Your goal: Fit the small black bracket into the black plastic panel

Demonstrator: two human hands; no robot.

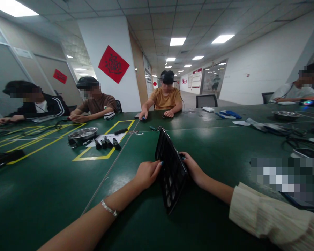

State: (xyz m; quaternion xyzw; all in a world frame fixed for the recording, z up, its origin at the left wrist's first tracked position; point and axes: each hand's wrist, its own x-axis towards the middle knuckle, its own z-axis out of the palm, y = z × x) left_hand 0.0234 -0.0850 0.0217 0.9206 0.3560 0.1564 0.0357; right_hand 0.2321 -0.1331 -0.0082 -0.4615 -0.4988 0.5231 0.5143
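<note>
A dark, flat panel (171,170) with a shiny rim stands tilted on edge over the green table (131,223). Its left-facing side shows a grid of dark compartments or patches. My left hand (148,173) grips the panel at its left face, thumb and fingers pressed together. On the other side, my right hand (193,167) holds the panel's right edge, with its fingertips partly hidden behind it.
Metal bowl (83,134), several black cylindrical pieces (107,143) and white paper (94,141) lie left of centre. Pliers (155,129) lie beyond the panel. Blue cloth (229,114), another metal bowl (286,115) and cables are at right. Several people sit around the table.
</note>
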